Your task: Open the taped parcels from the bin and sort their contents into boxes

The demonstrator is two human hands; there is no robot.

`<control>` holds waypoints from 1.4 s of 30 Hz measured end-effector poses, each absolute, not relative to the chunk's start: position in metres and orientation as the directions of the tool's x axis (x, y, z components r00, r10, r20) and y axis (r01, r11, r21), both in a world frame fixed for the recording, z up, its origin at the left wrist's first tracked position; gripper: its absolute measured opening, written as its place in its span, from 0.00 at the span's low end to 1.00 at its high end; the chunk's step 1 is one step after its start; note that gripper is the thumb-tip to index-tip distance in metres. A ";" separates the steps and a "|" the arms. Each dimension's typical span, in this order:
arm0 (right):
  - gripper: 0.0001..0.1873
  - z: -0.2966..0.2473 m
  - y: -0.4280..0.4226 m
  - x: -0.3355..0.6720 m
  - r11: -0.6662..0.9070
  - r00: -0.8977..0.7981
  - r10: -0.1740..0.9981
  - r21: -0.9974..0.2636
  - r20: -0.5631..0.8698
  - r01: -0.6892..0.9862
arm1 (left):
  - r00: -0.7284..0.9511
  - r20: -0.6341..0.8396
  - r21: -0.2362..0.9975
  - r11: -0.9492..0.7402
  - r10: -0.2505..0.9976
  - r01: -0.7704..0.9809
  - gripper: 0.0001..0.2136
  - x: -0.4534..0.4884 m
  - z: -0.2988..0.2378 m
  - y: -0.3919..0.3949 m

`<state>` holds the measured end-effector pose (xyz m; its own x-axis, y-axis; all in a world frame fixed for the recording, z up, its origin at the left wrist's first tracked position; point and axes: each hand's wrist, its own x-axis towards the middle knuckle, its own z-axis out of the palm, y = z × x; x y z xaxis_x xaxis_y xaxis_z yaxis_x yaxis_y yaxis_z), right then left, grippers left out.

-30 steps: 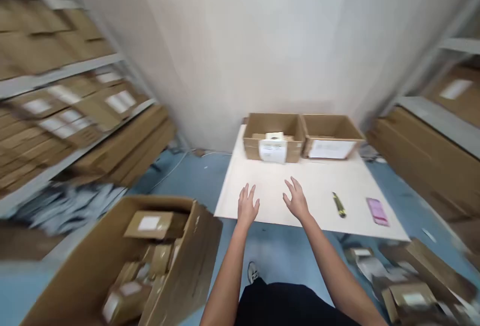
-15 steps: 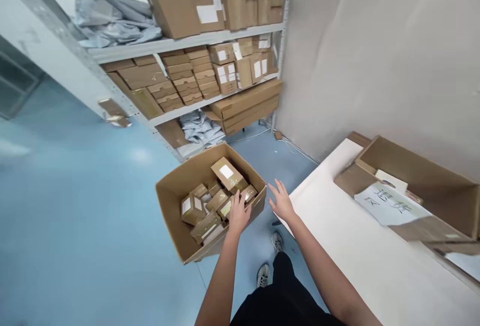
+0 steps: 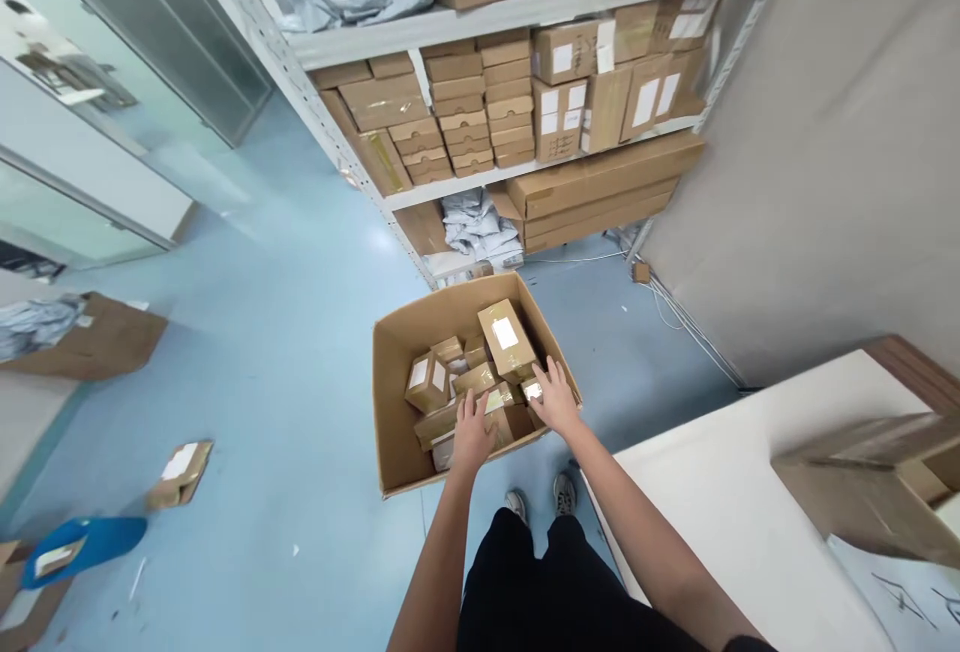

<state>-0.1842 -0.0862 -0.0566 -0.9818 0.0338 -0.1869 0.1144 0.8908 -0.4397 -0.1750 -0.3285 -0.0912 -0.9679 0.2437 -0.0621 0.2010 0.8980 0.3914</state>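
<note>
A large open cardboard box (image 3: 391,402) stands in front of my feet with several small taped cartons inside. My left hand (image 3: 472,435) reaches over its near side, fingers spread above a long flat carton (image 3: 436,424). Over the right part of the box is my right hand (image 3: 556,400), fingers apart beside a small labelled carton (image 3: 531,390); whether it touches the carton I cannot tell. The biggest carton (image 3: 504,332), with a white label, leans on the others at the box's right side. A cube-shaped carton (image 3: 427,382) sits at the left.
A metal shelf (image 3: 480,27) full of cartons and grey bags rises ahead. On my right is a white table (image 3: 697,502) bearing an open box (image 3: 847,492). A flattened carton (image 3: 180,474) and a blue object (image 3: 86,547) are at left. Cables (image 3: 694,332) run along the wall.
My view has turned left. My right hand has gone from outside the box to over the cartons at its right side. The left hand stays over the cartons.
</note>
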 end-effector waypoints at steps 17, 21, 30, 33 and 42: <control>0.61 -0.252 -0.174 -0.371 0.848 -0.735 0.367 -0.119 -0.570 0.517 | -0.949 -0.180 0.533 0.837 0.259 0.128 0.29 -0.334 -0.241 -0.348; 0.74 -0.310 -0.187 -0.410 0.774 -0.608 0.474 -0.027 -0.637 0.632 | -0.941 -0.185 0.579 0.805 0.283 0.128 0.28 -0.346 -0.276 -0.361; 0.84 -0.353 -0.141 -0.414 0.757 -0.580 0.535 0.044 -0.614 0.652 | -0.936 -0.185 0.584 0.800 0.300 0.141 0.27 -0.342 -0.309 -0.390; 0.83 -0.350 -0.138 -0.413 0.764 -0.594 0.542 0.055 -0.594 0.642 | -0.905 -0.213 0.562 0.804 0.369 0.196 0.29 -0.359 -0.315 -0.376; 0.73 -0.356 -0.163 -0.355 0.794 -0.673 0.515 0.000 -0.532 0.607 | -0.674 -0.274 0.471 0.707 0.686 0.528 0.39 -0.484 -0.354 -0.298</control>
